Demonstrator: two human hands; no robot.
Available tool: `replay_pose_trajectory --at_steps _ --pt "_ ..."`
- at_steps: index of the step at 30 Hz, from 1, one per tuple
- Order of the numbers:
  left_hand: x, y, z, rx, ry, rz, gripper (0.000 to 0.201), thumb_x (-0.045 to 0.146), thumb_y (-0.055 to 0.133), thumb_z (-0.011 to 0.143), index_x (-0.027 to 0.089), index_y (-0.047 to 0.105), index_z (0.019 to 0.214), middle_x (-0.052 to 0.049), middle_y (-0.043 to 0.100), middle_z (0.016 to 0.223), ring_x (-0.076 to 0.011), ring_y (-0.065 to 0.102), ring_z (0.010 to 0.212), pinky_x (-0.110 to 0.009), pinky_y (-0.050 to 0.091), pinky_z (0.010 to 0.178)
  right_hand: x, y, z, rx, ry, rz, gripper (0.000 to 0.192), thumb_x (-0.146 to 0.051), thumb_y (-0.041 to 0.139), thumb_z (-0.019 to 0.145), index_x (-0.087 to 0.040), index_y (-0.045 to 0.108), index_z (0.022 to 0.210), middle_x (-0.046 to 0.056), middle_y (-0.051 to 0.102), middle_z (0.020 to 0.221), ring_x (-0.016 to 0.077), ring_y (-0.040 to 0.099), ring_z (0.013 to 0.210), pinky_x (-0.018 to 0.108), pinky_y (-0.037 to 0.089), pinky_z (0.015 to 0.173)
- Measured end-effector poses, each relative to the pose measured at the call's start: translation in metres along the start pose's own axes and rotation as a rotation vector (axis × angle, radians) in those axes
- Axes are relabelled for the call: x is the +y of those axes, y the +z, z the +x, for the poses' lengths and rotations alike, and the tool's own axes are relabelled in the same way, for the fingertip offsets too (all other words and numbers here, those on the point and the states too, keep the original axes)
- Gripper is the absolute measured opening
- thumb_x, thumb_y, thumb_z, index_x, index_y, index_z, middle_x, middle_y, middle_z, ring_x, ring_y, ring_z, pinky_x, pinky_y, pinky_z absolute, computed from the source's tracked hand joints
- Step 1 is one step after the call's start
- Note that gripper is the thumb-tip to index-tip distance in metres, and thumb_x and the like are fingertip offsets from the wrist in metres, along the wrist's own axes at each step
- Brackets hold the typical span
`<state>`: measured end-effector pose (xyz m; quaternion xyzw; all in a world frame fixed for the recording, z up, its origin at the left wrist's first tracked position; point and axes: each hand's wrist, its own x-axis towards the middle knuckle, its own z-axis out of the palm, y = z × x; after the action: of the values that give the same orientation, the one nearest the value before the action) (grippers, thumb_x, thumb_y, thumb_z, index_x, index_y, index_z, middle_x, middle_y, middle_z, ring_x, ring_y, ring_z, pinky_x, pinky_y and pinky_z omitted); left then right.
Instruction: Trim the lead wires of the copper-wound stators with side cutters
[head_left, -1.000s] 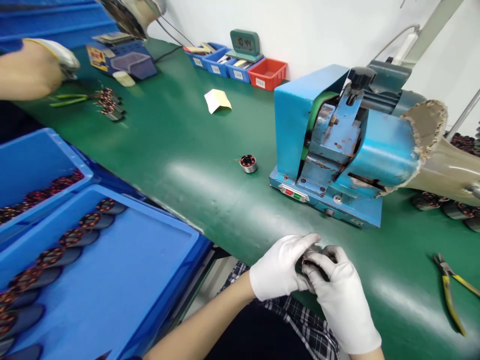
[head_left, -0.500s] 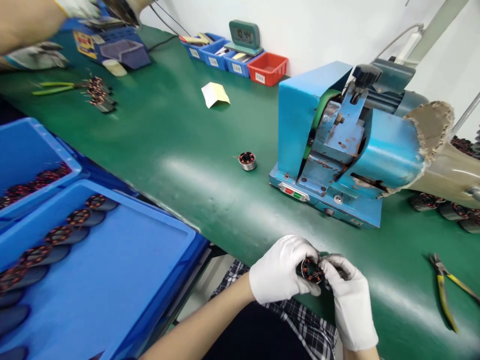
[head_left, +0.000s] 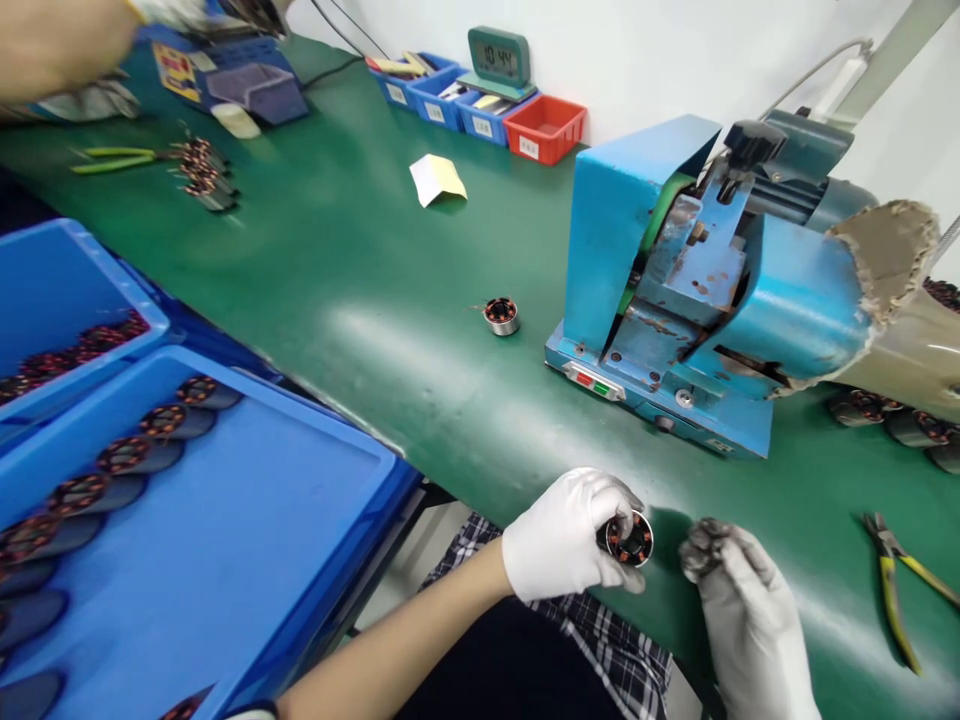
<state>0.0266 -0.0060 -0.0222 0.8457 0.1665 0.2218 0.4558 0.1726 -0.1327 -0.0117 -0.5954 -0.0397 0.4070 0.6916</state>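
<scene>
Left hand: my left hand [head_left: 566, 540], white-gloved, is clamped around a small wound stator [head_left: 630, 538]; I see its copper coils facing the camera.
Stator in hand: held just above the near edge of the worktop [head_left: 360, 270], in front of the blue machine [head_left: 675, 300].
Right hand: my right hand [head_left: 742, 610], in a grey-soiled white glove, sits just beside the stator but apart from it; fingers curled loosely together, gripping nothing that I can see.
Second stator: a loose one [head_left: 501, 315] stands on the worktop, left of the machine's base, well apart from both hands.
Machine: blue housing, rusted inner plates, black knob on top, red and green buttons on the front of the base; a frayed tan hose [head_left: 892, 290] leaves its right side.
Pliers: a yellow-handled pair [head_left: 892, 585] lies to the right of my right hand.
Trays: two blue trays [head_left: 247, 560] to my left, each carrying a row of stators.
Far worktop: a folded yellow paper [head_left: 437, 178], small blue and red bins [head_left: 487, 110], a green clock [head_left: 498, 60].
Co-worker: another person's arm [head_left: 60, 40] at far left, near green-handled pliers [head_left: 112, 158] and a small heap of stators [head_left: 204, 172].
</scene>
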Motion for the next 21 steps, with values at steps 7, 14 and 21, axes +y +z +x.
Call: replay_pose_trajectory --at_steps 7,14,21 --pt "-0.001 0.001 0.004 -0.053 -0.035 -0.016 0.046 0.039 0.083 0.053 0.018 0.044 0.066 0.001 0.06 0.072 -0.0166 0.059 0.069 -0.028 0.043 0.07 0.008 -0.001 0.006 -0.477 -0.204 -0.625 0.024 -0.028 0.065 0.074 -0.021 0.066 0.098 0.008 0.064 0.1 0.0216 0.061 0.094 0.032 0.05 0.083" --pt "-0.001 0.002 -0.004 -0.029 0.001 0.073 0.04 0.037 0.078 0.062 0.019 0.045 0.075 -0.003 0.061 0.088 -0.0193 0.058 0.084 -0.032 0.042 0.079 0.013 0.027 0.005 -0.316 -0.428 -0.794 0.01 -0.026 0.065 0.071 -0.023 0.069 0.08 0.003 0.063 0.081 0.0179 0.06 0.077 0.027 0.05 0.071" --pt "-0.002 0.005 -0.007 0.018 -0.011 0.045 0.042 0.034 0.079 0.06 0.02 0.042 0.074 -0.003 0.06 0.089 -0.0177 0.057 0.082 -0.032 0.043 0.079 0.016 0.017 0.011 -0.146 -0.266 -0.699 0.019 -0.037 0.063 0.072 -0.018 0.066 0.069 0.004 0.066 0.072 0.0173 0.06 0.066 0.026 0.05 0.062"
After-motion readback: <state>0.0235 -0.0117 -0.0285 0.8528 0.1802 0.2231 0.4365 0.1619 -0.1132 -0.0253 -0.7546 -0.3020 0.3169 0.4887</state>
